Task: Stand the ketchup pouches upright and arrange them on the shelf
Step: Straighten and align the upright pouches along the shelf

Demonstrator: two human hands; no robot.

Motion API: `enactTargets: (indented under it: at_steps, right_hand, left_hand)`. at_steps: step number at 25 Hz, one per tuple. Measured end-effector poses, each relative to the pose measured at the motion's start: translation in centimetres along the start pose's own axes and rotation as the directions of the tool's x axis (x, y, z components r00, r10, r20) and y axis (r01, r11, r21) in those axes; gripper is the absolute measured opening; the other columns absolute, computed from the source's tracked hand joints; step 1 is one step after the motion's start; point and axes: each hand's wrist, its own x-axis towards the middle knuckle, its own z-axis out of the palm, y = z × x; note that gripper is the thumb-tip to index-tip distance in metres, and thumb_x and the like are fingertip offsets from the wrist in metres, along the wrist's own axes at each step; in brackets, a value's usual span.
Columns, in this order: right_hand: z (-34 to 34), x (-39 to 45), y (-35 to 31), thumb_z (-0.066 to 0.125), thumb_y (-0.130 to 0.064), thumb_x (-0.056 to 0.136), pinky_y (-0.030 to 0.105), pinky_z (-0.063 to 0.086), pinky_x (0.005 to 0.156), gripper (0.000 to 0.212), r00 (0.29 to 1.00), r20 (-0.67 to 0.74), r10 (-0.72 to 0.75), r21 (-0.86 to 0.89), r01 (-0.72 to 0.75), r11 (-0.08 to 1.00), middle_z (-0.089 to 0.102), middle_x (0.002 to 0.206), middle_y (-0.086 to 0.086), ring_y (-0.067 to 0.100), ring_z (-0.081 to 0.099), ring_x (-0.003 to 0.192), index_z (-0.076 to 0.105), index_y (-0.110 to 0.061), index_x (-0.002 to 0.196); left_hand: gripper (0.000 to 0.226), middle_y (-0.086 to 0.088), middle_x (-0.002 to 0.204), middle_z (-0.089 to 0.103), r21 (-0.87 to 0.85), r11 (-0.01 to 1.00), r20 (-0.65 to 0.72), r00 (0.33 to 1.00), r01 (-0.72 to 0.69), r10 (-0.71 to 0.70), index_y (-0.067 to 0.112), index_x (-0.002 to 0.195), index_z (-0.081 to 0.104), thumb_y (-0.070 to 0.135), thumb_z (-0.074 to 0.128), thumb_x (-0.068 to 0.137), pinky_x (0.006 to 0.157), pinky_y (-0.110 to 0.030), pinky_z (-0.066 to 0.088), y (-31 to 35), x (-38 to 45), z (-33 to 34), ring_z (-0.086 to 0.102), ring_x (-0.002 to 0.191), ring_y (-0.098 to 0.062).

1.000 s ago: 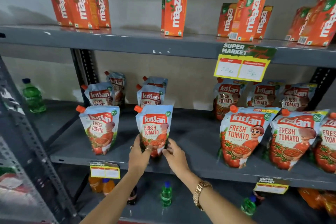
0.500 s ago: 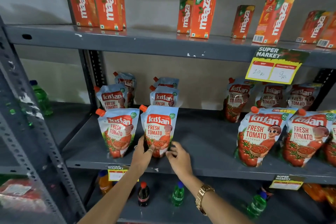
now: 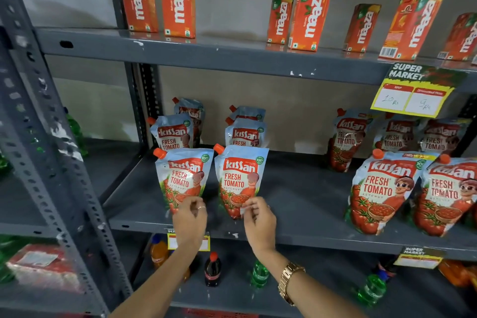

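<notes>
Two Kissan ketchup pouches stand upright side by side at the front left of the grey middle shelf [image 3: 296, 201]: the left front pouch [image 3: 183, 178] and the second front pouch [image 3: 241, 175]. My right hand [image 3: 259, 221] pinches the lower right corner of the second pouch. My left hand [image 3: 189, 219] hovers in front of the gap between the two, fingers loosely curled and holding nothing. More pouches stand in rows behind them [image 3: 173, 134] [image 3: 245, 134]. Another group of pouches [image 3: 384, 188] stands at the right.
Maaza juice cartons [image 3: 309, 13] line the top shelf. A yellow price tag [image 3: 413, 97] hangs from its edge. Small drink bottles, a cola [image 3: 213, 271] and green ones [image 3: 259, 273], stand on the shelf below. A perforated steel upright [image 3: 51, 162] rises at the left.
My left hand has come off the second front pouch and shifted left. My right hand stays at the pouch's lower corner. The view has moved closer and to the left.
</notes>
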Motion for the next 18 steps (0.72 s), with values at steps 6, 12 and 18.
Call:
enactTargets:
  at_steps: [6,12,18]
  right_hand:
    - [4.1,-0.9,-2.0,0.055,-0.007,0.084,0.025,0.056,0.079,0.025,0.944,0.326,0.049,0.022,-0.06,0.998,0.069,0.094,0.002,0.006,0.061,0.081,0.062,-0.014,0.107]
    - [7.9,0.2,-4.1,0.055,-0.01,0.087,0.028,0.041,0.099,0.064,0.791,0.57,0.222,0.072,-0.318,0.946,0.049,0.138,0.006,0.017,0.048,0.124,0.026,-0.018,0.143]
    - [10.2,0.9,-4.3,0.052,-0.005,0.086,0.025,0.038,0.096,0.07,0.729,0.648,0.22,0.047,-0.327,0.944,0.041,0.146,0.008,0.017,0.046,0.128,0.019,-0.023,0.145]
  left_hand:
    - [0.006,-0.008,0.081,0.061,0.067,0.998,-0.126,0.992,-0.01,0.018,0.009,0.083,0.059,0.012,0.054,0.085,0.064,-0.028,0.039,-0.8,1.3,-2.7,0.054,0.076,-0.023]
    - [0.029,-0.012,0.12,0.058,-0.018,0.998,-0.041,0.997,0.06,-0.061,0.012,0.117,0.049,0.022,0.052,0.09,0.089,-0.036,0.049,-1.7,3.2,-4.6,0.056,0.109,-0.025]
    - [0.045,-0.012,0.134,0.054,-0.089,0.987,0.051,0.99,0.137,-0.133,0.014,0.135,0.04,0.019,0.052,0.091,0.099,-0.035,0.041,-1.8,4.7,-6.2,0.05,0.123,-0.025]
